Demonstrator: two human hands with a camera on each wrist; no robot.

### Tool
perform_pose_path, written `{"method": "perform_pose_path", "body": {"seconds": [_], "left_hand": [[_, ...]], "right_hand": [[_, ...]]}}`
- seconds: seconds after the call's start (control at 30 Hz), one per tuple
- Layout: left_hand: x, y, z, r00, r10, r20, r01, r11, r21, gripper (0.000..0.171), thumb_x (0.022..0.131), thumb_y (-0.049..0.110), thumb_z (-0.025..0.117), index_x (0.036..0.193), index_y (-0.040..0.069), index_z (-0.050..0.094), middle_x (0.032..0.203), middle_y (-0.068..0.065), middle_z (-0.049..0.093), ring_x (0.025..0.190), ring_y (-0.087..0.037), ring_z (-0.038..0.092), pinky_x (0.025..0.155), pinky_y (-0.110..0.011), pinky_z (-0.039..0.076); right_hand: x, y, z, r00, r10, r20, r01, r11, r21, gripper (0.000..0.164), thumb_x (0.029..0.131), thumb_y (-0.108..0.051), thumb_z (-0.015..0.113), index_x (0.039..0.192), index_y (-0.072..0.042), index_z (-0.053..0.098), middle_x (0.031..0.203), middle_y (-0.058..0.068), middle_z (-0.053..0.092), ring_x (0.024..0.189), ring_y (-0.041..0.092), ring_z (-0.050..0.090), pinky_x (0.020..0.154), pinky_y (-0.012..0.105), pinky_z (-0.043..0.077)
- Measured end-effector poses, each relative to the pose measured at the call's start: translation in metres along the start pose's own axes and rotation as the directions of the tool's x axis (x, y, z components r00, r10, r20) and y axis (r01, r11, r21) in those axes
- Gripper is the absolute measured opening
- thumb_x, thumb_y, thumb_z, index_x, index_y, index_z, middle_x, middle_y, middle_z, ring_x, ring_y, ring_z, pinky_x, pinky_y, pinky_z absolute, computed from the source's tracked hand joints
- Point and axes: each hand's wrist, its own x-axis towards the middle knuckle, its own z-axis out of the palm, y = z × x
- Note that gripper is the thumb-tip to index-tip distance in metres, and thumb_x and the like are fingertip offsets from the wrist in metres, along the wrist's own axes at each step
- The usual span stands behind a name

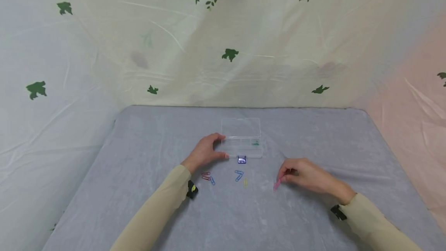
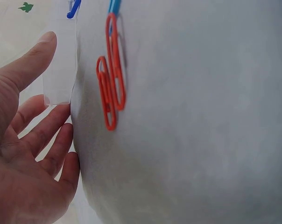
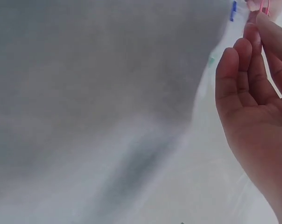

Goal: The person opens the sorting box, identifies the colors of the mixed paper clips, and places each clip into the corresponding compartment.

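A clear plastic box (image 1: pixel 231 152) stands with its transparent lid (image 1: pixel 240 128) raised at the back and a blue clasp (image 1: pixel 242 159) at its front. My left hand (image 1: pixel 206 151) holds the box's left end, thumb at the front and fingers behind; in the left wrist view fingertips meet the end wall. To the right of the box, my right hand (image 1: pixel 306 174) pinches a pink paper clip (image 1: pixel 277 184) between thumb and fingers, low over the cloth. Two red paper clips (image 2: pixel 105 93) lie near the left hand, a blue paper clip (image 1: pixel 212 181) against them.
Two blue paper clips (image 1: pixel 239 175) and a yellow paper clip (image 1: pixel 245 182) lie in front of the box. Grey cloth (image 1: pixel 265 220) covers the table. A pale curtain with green leaf shapes (image 1: pixel 230 54) hangs behind and on both sides.
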Motion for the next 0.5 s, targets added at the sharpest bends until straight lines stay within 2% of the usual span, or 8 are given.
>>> {"method": "perform_pose_path", "body": {"seconds": [0.33,0.5], "left_hand": [[0.000,0.000,-0.001,1.000,-0.001,0.001,0.001,1.000,-0.010,0.068,0.082,0.025,0.090,0.141,0.008,0.060,0.144,-0.012,0.060,0.138,-0.031,0.051,0.119,-0.044,0.037],[0.000,0.000,-0.002,1.000,0.000,0.003,0.000,1.000,-0.012,0.067,0.082,0.025,0.090,0.140,0.008,0.060,0.143,-0.012,0.061,0.138,-0.030,0.052,0.119,-0.044,0.037]], "right_hand": [[0.001,-0.011,-0.008,0.997,0.051,-0.050,-0.051,0.999,0.003,0.018,0.094,-0.004,0.075,0.099,-0.022,0.074,0.095,-0.013,0.072,0.086,0.005,0.067,0.078,0.029,0.059],[0.002,-0.016,-0.011,0.992,0.072,-0.104,-0.072,0.997,0.002,0.020,0.094,-0.005,0.075,0.099,-0.024,0.074,0.095,-0.013,0.072,0.085,0.006,0.067,0.078,0.031,0.058]]}}
